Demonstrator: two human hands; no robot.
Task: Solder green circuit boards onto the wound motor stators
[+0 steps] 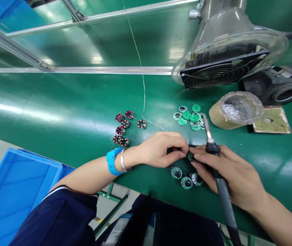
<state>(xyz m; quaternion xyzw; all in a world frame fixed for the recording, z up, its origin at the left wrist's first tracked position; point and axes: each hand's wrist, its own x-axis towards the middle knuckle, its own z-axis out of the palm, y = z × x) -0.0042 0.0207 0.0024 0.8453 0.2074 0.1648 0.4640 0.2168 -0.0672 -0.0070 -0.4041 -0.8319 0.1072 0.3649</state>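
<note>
Green workbench [66, 102] reaches from a metal rail [110, 70] to its near edge. The right hand [240, 177] holds a soldering iron [225, 198] and touches a small circuit board [191, 157] between both hands; the left hand [158, 148] is pinched narrow, its grip I cannot tell. Beyond, a tan cup [221, 114] contains silvery material [240, 107].

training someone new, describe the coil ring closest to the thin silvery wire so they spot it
On the green table, find the left hand with its blue wristband. Beyond that wrist lies a group of coil rings. The coil ring wanted is the rightmost, beside the thin silvery wire, set apart from the rest.
</note>
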